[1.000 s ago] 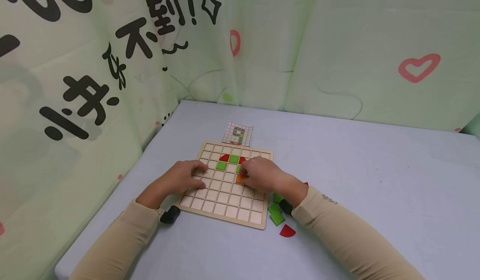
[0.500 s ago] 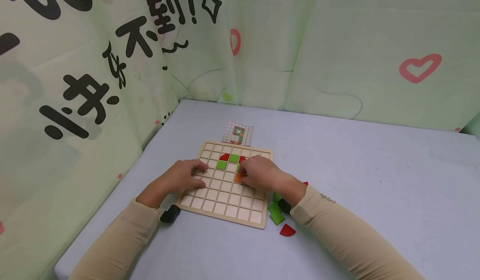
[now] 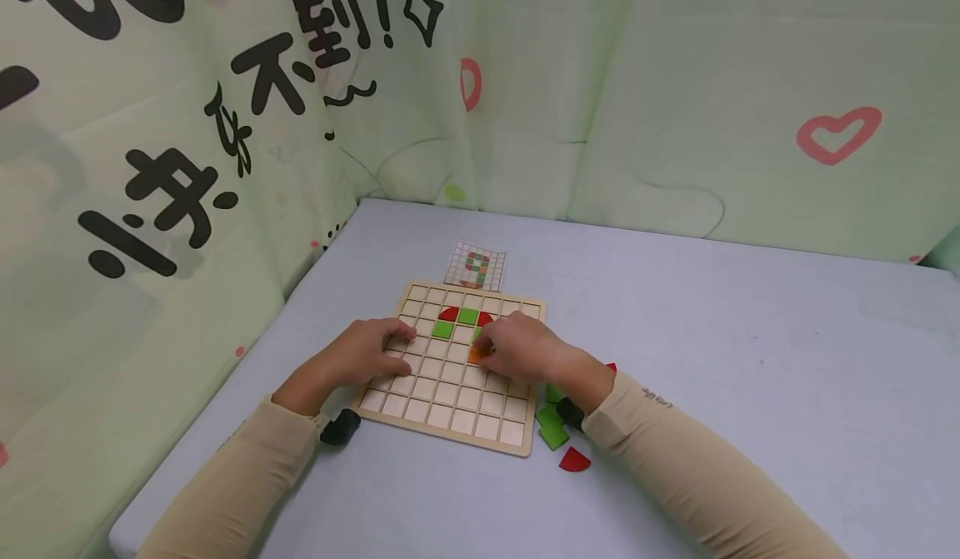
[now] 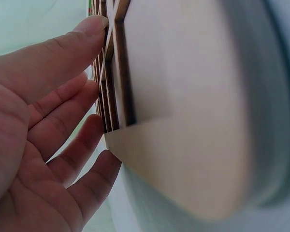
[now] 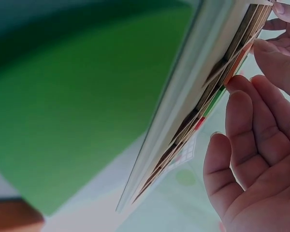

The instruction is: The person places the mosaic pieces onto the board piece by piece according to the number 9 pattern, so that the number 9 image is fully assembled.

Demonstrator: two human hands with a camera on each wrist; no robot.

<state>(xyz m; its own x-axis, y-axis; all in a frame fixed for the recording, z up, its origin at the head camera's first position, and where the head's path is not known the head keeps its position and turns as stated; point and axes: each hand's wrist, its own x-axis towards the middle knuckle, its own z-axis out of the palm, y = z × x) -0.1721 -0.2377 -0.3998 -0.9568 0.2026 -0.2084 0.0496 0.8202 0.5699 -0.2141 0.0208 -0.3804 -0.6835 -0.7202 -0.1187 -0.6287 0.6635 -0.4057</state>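
My right hand (image 3: 528, 349) pinches an orange square tile (image 3: 476, 356) between thumb and fingertips, at a cell of the wooden grid board (image 3: 446, 394). In the right wrist view the orange tile (image 5: 238, 64) lies level with the grid. Above it, a red quarter-circle tile (image 3: 449, 315), a green square tile (image 3: 468, 316) and another red tile (image 3: 485, 319) form a row. A second green tile (image 3: 443, 330) sits below the left red one; a third is mostly behind my right fingers. My left hand (image 3: 360, 352) rests on the board's left edge, fingers spread and loosely bent.
A small pattern card (image 3: 487, 263) with a gridded colored figure lies just beyond the board. Loose green tiles (image 3: 553, 434) and a red quarter-circle piece (image 3: 575, 460) lie right of the board, some partly under my right wrist. A curtain (image 3: 675, 109) hangs behind the table.
The orange tile and my right fingertips have shifted very slightly left. My left hand and the board stay in place.
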